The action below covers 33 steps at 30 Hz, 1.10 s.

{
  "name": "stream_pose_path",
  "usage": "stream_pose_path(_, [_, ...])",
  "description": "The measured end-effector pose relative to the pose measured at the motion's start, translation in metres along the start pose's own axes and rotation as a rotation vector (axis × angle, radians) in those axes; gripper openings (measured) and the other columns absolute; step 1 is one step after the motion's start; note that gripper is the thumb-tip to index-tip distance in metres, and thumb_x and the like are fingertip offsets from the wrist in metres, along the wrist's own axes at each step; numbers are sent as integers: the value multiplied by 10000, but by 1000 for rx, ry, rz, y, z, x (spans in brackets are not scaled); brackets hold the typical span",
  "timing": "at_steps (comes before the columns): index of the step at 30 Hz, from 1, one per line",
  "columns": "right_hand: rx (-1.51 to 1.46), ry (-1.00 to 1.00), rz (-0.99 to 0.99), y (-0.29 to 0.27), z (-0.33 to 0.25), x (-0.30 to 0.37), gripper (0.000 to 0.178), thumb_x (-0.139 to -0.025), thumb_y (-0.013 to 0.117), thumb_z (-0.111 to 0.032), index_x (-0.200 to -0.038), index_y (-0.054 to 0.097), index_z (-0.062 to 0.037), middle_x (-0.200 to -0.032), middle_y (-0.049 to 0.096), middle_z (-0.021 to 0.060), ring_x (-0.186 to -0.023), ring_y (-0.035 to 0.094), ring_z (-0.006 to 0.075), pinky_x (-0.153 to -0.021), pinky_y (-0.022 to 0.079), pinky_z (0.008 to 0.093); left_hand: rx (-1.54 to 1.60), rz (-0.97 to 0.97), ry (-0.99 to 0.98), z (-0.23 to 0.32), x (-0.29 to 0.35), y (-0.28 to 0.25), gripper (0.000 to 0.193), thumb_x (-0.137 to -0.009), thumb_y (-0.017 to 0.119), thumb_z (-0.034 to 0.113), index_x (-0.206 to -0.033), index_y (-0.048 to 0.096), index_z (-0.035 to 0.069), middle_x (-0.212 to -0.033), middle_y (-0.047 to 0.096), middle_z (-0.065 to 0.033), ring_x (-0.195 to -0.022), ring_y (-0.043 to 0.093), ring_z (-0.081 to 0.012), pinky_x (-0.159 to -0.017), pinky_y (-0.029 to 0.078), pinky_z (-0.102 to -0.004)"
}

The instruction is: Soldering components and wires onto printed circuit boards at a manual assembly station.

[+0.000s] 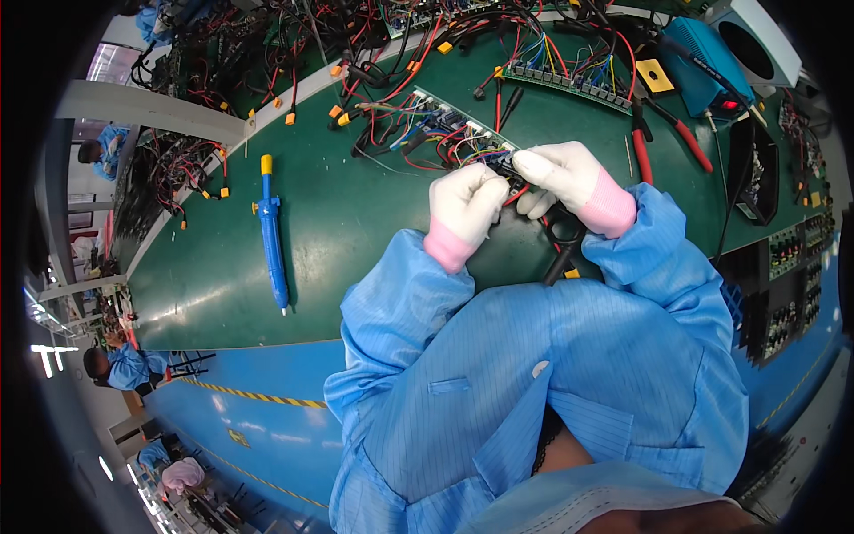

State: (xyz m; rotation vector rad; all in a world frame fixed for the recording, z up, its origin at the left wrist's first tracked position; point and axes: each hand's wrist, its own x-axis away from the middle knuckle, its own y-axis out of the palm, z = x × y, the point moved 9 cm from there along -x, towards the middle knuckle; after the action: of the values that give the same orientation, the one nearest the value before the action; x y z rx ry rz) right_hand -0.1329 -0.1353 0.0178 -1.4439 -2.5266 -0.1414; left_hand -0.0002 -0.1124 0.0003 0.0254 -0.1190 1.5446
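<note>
A long circuit board (474, 132) with many coloured wires lies slantwise on the green table in front of me. Both hands wear white gloves with pink cuffs and meet at its near right end. My left hand (464, 206) is closed in a pinch beside that end; what its fingertips hold is too small to make out. Thumb and fingers of my right hand (562, 181) are closed around the board's end, partly hiding it. Below the hands hang black and red cables (562, 233), with a yellow connector (571, 273) near my jacket.
A blue desoldering pump (271, 236) lies to the left on the green table (356, 258). Red-handled cutters (683, 138), a blue soldering station (709, 58) and a black tray (754, 173) are at the right. Another wired board (569, 84) and tangled cables (294, 53) fill the far side.
</note>
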Motion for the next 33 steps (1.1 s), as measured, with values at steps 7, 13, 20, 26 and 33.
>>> stream_pose_path(7, [711,-618,263,-15,-71,12,598,-729,728,-153,-1278,536,-8,-986,647,107,-817,596,191,-722,483,291,-693,246,631,71,44,4,199,-758,676,152,-917,656,36,-686,629,-59,-525,544,-199,-529,456,-284])
stream_pose_path(13, [902,-770,287,-7,-86,26,766,-652,749,-90,-1362,465,-39,-1022,650,94,-815,594,206,-723,485,303,-1186,-5,758,139,19,17,527,-686,769,194,-1152,619,1,-1027,675,-111,-842,654,-248,-750,510,-293])
stream_pose_path(20, [406,-804,500,-32,-94,40,582,-686,739,-89,-1239,574,-12,-974,660,71,-748,590,184,-675,481,275,-1078,-344,323,133,-27,7,671,-646,805,192,-1236,565,-18,-1148,637,-133,-1000,622,-223,-888,473,-302])
stream_pose_path(26, [85,-451,386,-30,-61,27,343,-728,725,-92,-1058,676,-12,-918,668,61,-674,572,144,-621,460,237,-470,-286,187,107,-36,-12,692,-653,796,180,-1263,544,-30,-1158,634,-139,-1006,606,-216,-888,471,-296])
stream_pose_path(33, [305,-572,622,-27,-76,34,188,-749,706,-113,-921,706,-37,-846,668,21,-613,545,120,-572,435,218,-69,-262,124,99,-33,-9,652,-667,767,125,-1238,535,-87,-1180,620,-177,-1026,598,-220,-922,462,-304])
